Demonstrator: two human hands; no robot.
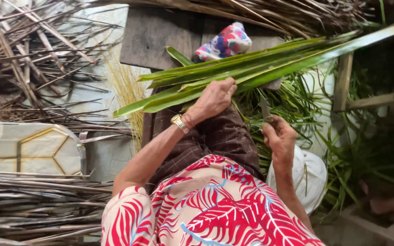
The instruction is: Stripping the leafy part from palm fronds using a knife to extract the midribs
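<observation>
A bundle of long green palm leaves (pixel 270 64) lies across my lap, running from the lower left to the upper right. My left hand (pixel 216 98), with a gold watch and red bands on its wrist, is closed on the leaves near their middle. Just right of the leaves and below them, my right hand (pixel 279 139) grips a small knife (pixel 264 108) with its grey blade pointing up toward them. The blade's tip is close to the bundle; I cannot tell whether it touches. My brown checked skirt (pixel 224 136) is under both hands.
Dried brown fronds (pixel 28 50) are piled at the left and along the top. Thin yellow leaf ribs (pixel 125 86) lie by a wooden board (pixel 156 36) carrying a colourful cloth (pixel 226 42). Also in view are a white sack (pixel 313 175), green leaf strips (pixel 356 155) and a patterned panel (pixel 28 148).
</observation>
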